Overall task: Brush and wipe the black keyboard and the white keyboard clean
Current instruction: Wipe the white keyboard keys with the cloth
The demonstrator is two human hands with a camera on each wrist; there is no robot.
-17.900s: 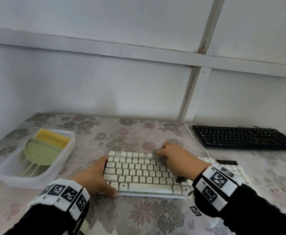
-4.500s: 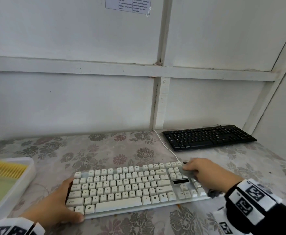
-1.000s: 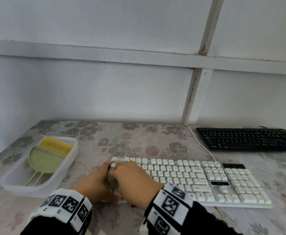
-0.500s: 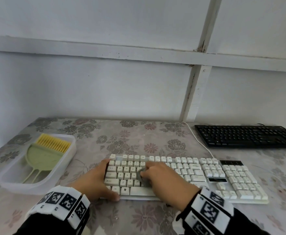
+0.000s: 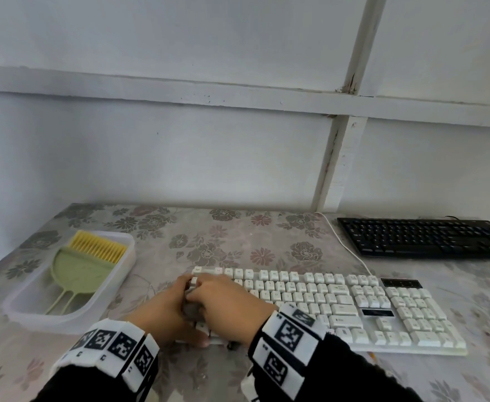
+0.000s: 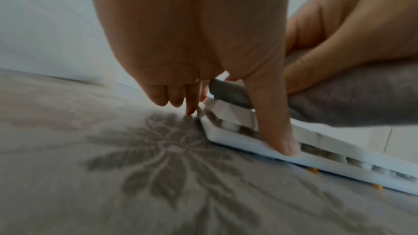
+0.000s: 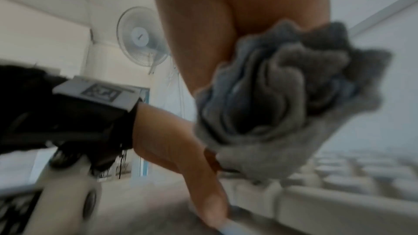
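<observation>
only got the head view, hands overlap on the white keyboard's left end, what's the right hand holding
Observer: A bunched grey cloth, gripped in the right hand and resting on the keys.
Operator: left hand doing what
Observer: The left hand grips the white keyboard's corner: thumb on the front edge, fingers down the left end.
Operator: anything behind me
Observer: A white fan, seen only from the right wrist.

on the table [image 5: 238,227], a tray [image 5: 14,310] at the left holds a brush [image 5: 98,246]. the near keyboard [image 5: 339,300] lies right of it, apart; the far keyboard [image 5: 423,239] sits behind that, further right, near the wall [image 5: 209,155].
</observation>
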